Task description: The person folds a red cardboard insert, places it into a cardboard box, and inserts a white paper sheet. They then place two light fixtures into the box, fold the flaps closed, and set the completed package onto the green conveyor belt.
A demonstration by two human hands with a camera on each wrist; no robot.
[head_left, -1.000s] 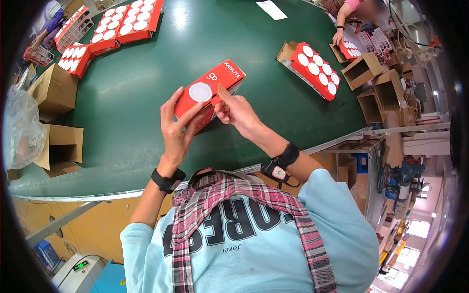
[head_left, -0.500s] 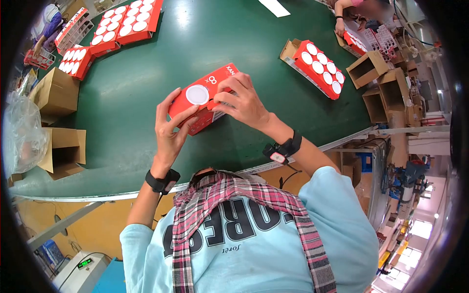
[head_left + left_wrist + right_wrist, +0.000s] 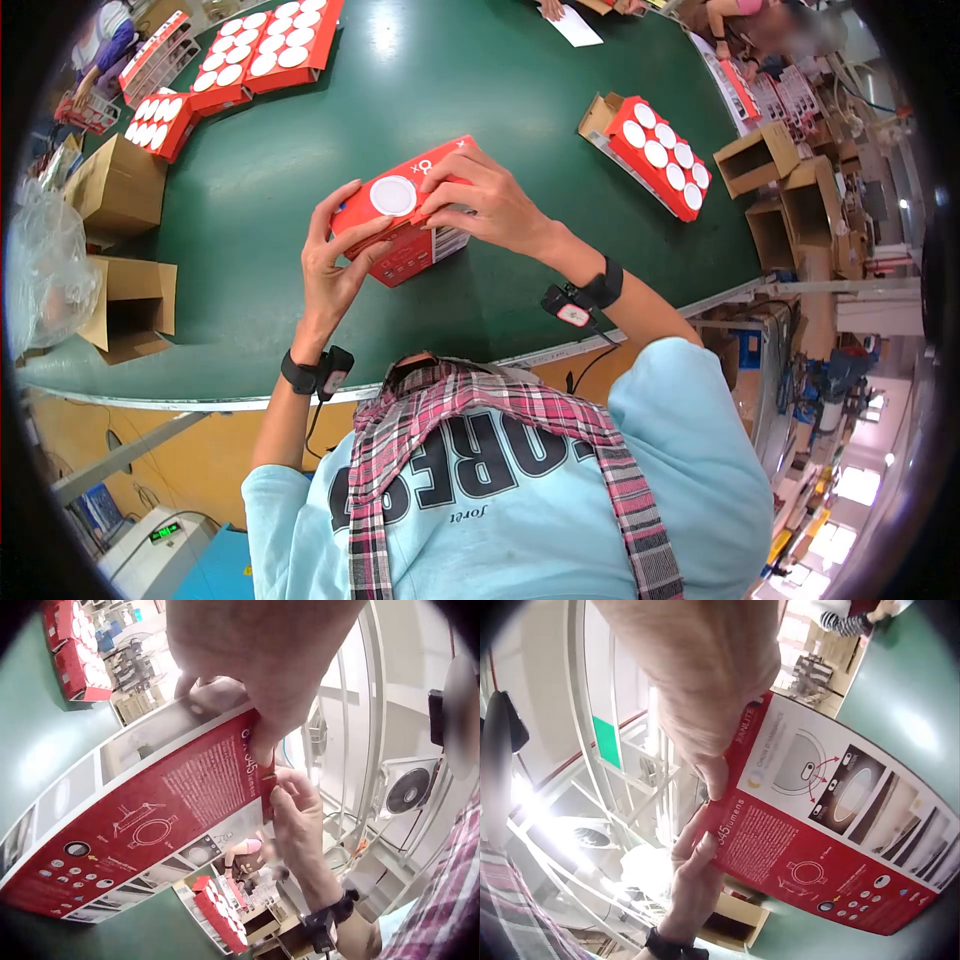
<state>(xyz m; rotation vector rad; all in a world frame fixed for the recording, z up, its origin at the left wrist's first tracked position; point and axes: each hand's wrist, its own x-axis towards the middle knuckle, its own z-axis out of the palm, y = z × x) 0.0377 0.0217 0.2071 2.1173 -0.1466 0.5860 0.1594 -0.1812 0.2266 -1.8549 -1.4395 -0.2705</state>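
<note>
Indoors, shiny green table [image 3: 250,260], fingers [image 3: 458,195] gripping red box [image 3: 402,252], cartons [image 3: 122,185] either side

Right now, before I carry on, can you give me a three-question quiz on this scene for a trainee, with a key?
1. True or false: only one hand touches the red box.
2. In the head view, the clear plastic bag is near which edge: A) right, B) left, C) bottom?
3. How many white discs show on the other red pack nearest the right hand?

Key: 1. False; the left hand holds it too. 2. B. 3. Eight.
</note>
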